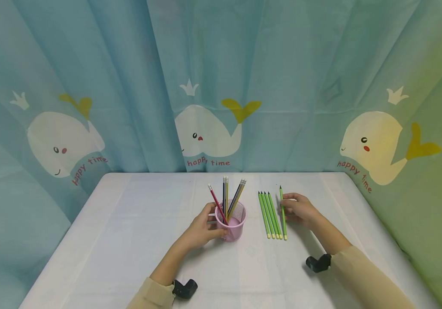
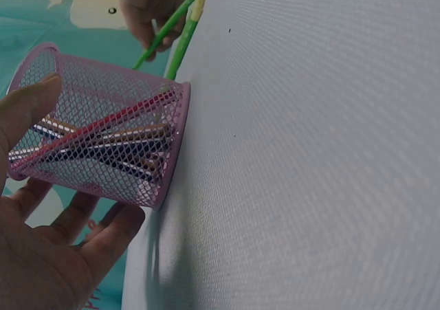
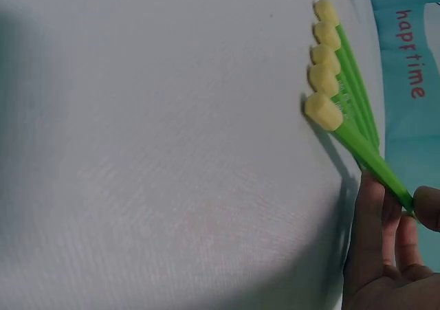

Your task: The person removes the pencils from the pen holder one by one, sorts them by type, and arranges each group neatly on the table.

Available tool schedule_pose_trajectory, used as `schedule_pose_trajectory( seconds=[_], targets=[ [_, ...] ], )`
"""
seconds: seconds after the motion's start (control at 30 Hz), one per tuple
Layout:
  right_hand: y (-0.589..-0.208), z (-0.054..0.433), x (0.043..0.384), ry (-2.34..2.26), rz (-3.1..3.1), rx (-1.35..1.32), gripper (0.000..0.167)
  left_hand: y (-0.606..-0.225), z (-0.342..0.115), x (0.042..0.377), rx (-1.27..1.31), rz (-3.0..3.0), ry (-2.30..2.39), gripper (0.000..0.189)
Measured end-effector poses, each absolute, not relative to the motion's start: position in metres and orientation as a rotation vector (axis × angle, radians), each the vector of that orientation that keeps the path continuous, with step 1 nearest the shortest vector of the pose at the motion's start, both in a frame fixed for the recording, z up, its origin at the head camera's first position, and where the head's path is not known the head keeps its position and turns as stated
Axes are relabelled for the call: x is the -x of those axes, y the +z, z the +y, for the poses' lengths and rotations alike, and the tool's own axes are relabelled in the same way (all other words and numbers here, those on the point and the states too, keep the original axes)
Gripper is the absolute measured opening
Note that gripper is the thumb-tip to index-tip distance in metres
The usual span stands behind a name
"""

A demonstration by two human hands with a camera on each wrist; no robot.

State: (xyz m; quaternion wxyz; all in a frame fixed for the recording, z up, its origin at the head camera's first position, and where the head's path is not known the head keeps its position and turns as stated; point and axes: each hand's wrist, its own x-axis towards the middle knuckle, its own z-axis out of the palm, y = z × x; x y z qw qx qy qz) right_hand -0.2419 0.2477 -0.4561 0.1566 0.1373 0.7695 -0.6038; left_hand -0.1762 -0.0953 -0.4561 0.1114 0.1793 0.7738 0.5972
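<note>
A pink mesh pencil cup (image 1: 233,232) stands upright on the table, my left hand (image 1: 201,229) curved about its left side, thumb in front and fingers behind. Several pencils lean inside it, one of them a red pencil (image 1: 217,201); the others are dark and gold striped. To the right of the cup, my right hand (image 1: 300,209) pinches a green pencil (image 1: 283,219) between thumb and fingers. Its dark point is tipped up, and its yellow end (image 3: 323,112) is low, at or close to the cloth. Beside it several more green pencils (image 1: 269,216) lie in a row, points away from me.
A white cloth covers the table (image 1: 109,240). Behind it hangs a blue-green curtain (image 1: 294,86) with printed whales, meeting the table's back edge. Each wrist carries a black device, one left (image 1: 185,289) and one right (image 1: 318,263).
</note>
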Motion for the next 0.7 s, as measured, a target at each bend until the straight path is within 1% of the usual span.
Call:
schedule_pose_trajectory(
  seconds=[0.4, 0.7],
  targets=[
    [-0.459, 0.239, 0.248, -1.568, 2.330, -0.449, 0.040, -0.457, -0.095, 0.176, -0.526, 2.262, 1.759, 0.076],
    [-0.458, 0.236, 0.247, -1.566, 2.335, -0.429, 0.038, -0.455, -0.095, 0.176, -0.526, 2.279, 1.746, 0.077]
  ],
)
